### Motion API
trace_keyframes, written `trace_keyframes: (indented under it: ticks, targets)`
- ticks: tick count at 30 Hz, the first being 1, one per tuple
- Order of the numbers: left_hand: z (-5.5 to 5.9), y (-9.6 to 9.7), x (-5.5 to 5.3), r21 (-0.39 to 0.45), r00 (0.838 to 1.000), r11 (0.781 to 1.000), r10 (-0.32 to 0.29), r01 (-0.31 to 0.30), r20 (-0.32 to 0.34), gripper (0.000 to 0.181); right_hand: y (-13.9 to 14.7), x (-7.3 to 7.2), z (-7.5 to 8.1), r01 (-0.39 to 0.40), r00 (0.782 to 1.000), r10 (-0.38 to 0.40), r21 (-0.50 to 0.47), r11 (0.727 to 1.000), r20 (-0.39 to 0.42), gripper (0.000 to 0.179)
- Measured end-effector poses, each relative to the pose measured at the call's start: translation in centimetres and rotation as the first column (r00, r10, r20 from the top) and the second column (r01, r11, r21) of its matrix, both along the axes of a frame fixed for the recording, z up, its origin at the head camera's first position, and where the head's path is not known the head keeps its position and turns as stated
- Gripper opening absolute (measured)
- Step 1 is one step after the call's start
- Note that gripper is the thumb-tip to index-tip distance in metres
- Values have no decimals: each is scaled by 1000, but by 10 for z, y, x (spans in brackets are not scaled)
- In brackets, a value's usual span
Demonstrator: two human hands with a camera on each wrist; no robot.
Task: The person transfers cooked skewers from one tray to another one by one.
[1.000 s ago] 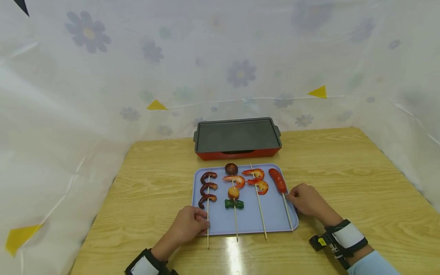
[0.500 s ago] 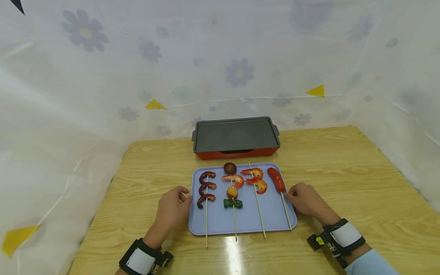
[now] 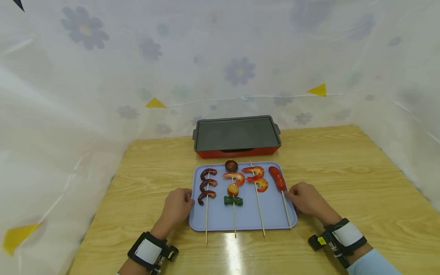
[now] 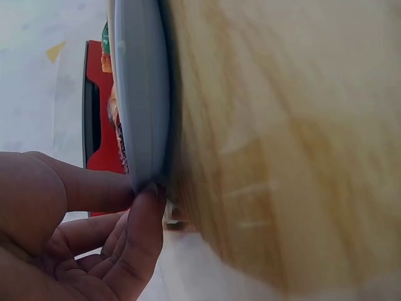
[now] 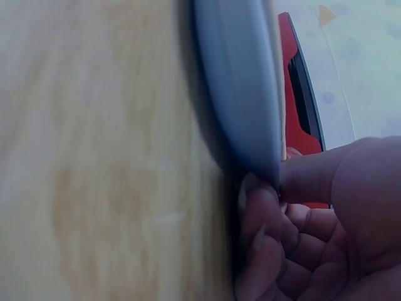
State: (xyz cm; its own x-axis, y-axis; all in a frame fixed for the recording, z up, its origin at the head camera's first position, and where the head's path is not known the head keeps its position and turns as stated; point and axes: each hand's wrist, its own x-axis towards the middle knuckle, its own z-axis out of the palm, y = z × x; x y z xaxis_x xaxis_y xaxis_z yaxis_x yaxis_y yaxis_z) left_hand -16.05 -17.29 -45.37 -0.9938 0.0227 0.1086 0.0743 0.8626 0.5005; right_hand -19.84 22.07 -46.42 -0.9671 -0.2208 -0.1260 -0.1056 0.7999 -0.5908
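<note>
A lavender tray (image 3: 247, 219) lies on the table with skewers side by side on it. From left to right come an octopus tentacle skewer (image 3: 207, 184), a mixed skewer (image 3: 233, 190) of mushroom, shrimp, a round yellow-brown piece and a green piece, a shrimp skewer (image 3: 258, 185) and a sausage skewer (image 3: 277, 178). My left hand (image 3: 177, 206) pinches the tray's left rim, thumb above and finger beneath, as the left wrist view shows. At the right rim, beside the sausage stick, my right hand (image 3: 306, 198) pinches the tray likewise. Its underside fingers show only in the right wrist view.
Behind the tray stands a red grill (image 3: 237, 133) with a dark flat plate and side handles. The wooden table (image 3: 343, 172) ends at a flower-patterned plastic sheet (image 3: 240, 72) at the back and sides. Several stick ends overhang the tray's near edge.
My left hand has left the octopus skewer's stick and moved left and away from me to the tray's left rim, which it now pinches. The right hand stays at the right rim.
</note>
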Motion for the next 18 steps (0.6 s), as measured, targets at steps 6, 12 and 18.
trace_keyframes:
  ticks: [6, 12, 18]
  targets:
    - [-1, -1, -1, -1, 999, 1000, 24, -24, 30, 8, -1, -3, -1, -11, 1000, 10, -12, 1000, -23, 32]
    - [-4, -1, -4, 30, 995, 998, 52, -55, 90, 27, 6, -6, 1, -28, 999, 28, 21, 999, 29, 31]
    - [5, -11, -12, -57, 984, 985, 167, -164, 65, 42, 23, -17, 21, -83, 996, 84, 71, 994, -15, 40]
